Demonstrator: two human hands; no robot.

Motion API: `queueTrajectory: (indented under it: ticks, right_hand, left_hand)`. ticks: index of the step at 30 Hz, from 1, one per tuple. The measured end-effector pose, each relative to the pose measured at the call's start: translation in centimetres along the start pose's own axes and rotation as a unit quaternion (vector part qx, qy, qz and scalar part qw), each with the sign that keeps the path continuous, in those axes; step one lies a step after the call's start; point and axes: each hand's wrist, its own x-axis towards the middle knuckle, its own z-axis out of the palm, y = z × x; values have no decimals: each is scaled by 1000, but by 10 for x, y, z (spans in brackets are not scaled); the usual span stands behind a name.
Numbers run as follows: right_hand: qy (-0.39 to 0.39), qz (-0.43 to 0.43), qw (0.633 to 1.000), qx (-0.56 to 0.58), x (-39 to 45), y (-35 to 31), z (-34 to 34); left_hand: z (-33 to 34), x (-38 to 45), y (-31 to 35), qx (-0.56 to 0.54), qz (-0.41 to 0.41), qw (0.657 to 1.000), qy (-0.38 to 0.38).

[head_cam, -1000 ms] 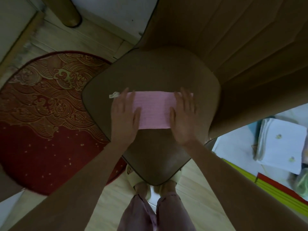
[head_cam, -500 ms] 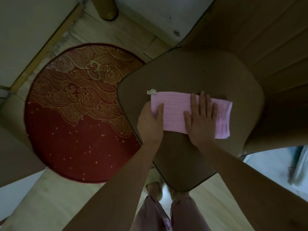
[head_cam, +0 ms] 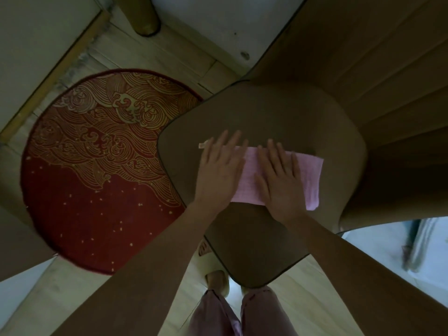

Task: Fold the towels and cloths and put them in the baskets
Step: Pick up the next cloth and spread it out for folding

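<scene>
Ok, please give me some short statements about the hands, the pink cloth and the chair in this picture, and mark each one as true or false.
1. Both hands lie flat on the pink cloth. True: the left hand and the right hand press on it with straight fingers.
2. The cloth lies on the red rug. False: it lies on the brown chair seat; the red rug is on the floor beside the chair.
3. A small pale tag sticks out at the cloth's far left corner. True.
4. The right hand lifts one corner of the cloth in a pinch. False: it rests flat, palm down.
5. A basket stands on the chair seat. False: only the cloth and the hands are on it.
</scene>
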Motion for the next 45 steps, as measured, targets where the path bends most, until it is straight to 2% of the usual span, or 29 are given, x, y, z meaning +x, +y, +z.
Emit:
queueTrajectory:
  ticks: [2,5,7,9,11,13,14,16,18,21,26,28,33,36,38,42,45]
  right_hand:
    - [-34,-47,997,-52,1,13,3]
    - [-55,-49,994,-82,-1,40,5]
    - [-35,16,998,-55,-5,48,2]
    - [8,117,993,-30,-11,48,-3]
    - [55,255,965,9,-15,42,-12]
    - [68,389,916,68,-18,42,-15]
    - [77,423,897,104,-18,41,-15]
    - [96,449,863,209,-15,34,-17]
    - [72,474,834,275,-6,29,-20]
    - [29,462,813,352,-2,24,-28]
    - [53,464,795,388,-67,16,-59]
    - [59,470,785,399,-103,15,-78]
    - [94,509,748,416,-201,46,-103]
    - [141,551,720,397,-262,90,-110]
    - [182,574,702,380,-303,128,-115]
    - [265,600,683,322,-389,216,-121]
    - [283,616,673,297,-456,288,-122]
  left_hand:
    - [11,-1,-5,56,24,992,-111]
    - [22,-11,-19,76,-22,987,-142]
    - [19,-12,-18,71,-39,985,-154]
    - [14,-8,-9,59,-69,985,-150]
    - [7,-6,3,2,-177,980,-93]
    - [1,-7,9,-77,-315,946,-5]
    - [-1,-8,10,-107,-368,923,18]
    - [-4,-5,11,-191,-445,875,14]
    - [-6,4,13,-240,-486,840,-25]
    - [-14,11,21,-201,-461,856,-118]
    - [-47,2,48,-237,-352,896,-129]
    - [-60,-9,71,-234,-304,910,-159]
    - [-70,-35,160,-167,-146,948,-230]
    - [-64,-44,241,-149,-51,948,-277]
    - [-51,-49,297,-170,-39,942,-286]
    - [-3,-63,406,-223,-72,937,-258]
    - [39,-84,488,-258,-96,931,-237]
